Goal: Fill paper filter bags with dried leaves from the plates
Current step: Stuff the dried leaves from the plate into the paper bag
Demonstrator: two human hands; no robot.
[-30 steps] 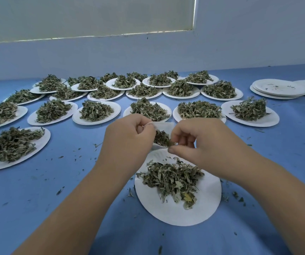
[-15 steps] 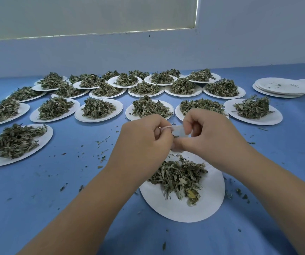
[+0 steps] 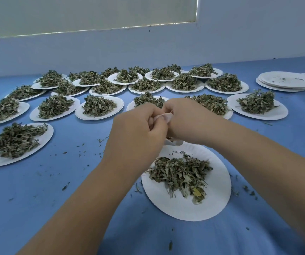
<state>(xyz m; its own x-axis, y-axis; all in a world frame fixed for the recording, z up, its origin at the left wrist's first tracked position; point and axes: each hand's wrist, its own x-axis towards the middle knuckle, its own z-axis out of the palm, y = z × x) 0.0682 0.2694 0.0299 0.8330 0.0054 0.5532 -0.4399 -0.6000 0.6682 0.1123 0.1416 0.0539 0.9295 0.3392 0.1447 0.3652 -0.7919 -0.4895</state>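
Both hands meet above the far edge of the nearest white paper plate [image 3: 184, 207], which carries a loose pile of dried leaves [image 3: 181, 173]. My left hand [image 3: 138, 131] and my right hand [image 3: 188, 120] pinch a small white paper filter bag [image 3: 163, 116] between them, fingers curled round its top. A bit of the bag shows below the hands; its contents are hidden.
Several white plates heaped with dried leaves [image 3: 98, 105] fill the blue table [image 3: 37, 199] from left to far centre. A stack of bare plates [image 3: 286, 80] sits at the far right. Leaf crumbs lie scattered on the cloth. A pale wall runs behind.
The hands have come together; the bag, held open with leaves showing a second ago, is now bunched between the fingers. The hands sit slightly further right over the plate.
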